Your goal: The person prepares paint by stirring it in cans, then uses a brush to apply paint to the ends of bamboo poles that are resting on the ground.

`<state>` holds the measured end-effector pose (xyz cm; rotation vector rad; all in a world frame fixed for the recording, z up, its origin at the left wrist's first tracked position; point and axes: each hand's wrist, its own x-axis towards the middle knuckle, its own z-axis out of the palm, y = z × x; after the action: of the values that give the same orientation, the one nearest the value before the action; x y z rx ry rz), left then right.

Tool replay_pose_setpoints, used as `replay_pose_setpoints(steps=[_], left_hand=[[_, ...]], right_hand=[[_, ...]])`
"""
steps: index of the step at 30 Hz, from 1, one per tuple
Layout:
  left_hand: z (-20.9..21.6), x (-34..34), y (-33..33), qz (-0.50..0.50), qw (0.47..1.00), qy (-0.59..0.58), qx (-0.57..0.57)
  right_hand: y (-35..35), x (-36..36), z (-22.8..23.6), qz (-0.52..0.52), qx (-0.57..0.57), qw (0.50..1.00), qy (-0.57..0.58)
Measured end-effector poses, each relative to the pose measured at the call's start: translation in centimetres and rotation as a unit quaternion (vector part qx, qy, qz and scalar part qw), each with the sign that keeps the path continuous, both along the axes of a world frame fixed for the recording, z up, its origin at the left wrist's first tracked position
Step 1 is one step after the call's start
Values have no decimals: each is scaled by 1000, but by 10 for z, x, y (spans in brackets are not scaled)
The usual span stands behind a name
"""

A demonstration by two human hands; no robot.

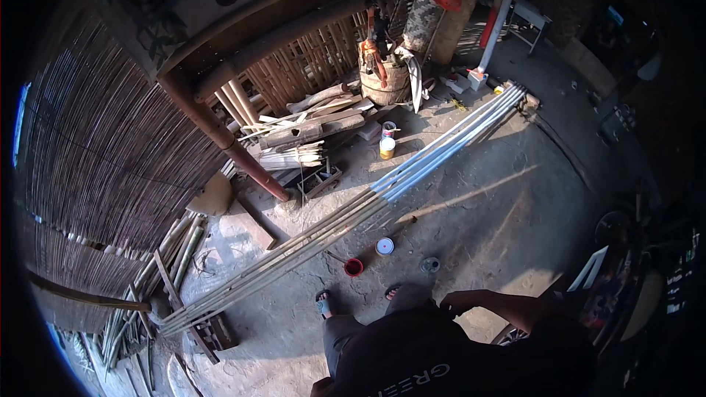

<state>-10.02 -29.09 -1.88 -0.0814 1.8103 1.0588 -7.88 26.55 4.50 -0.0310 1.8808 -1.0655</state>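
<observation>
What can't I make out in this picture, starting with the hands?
Left hand: head view, mostly cut off by the lower edge; grip unclear.
Right hand: head view, shadow and dark clothing obscure its fingers; whether it holds anything is unclear.
Red tub: head view, too small and dark inside to tell its contents.

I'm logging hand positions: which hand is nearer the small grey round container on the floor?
Right. In the picture, the right hand is just below and right of the grey container; the left hand is farther off, at the lower edge, below and left.
</observation>
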Motion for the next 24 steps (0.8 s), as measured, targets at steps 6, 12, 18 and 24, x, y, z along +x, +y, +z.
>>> replay_pose_setpoints(steps=[6,12,18,24], left_hand=[[9,-113,-63,-68,993,-86,34],[12,-181,-113,-77,979,-181,62],[23,-209,-161,-67,952,-286,85],[106,-245,-110,-240,935,-262,23]], right_hand=[[-126,59,12,-170,-156,945,-230],[-247,94,47,-250,-116,945,-178],[-318,83,89,-577,-140,732,-333],[-318,92,102,-525,-144,801,-248]])
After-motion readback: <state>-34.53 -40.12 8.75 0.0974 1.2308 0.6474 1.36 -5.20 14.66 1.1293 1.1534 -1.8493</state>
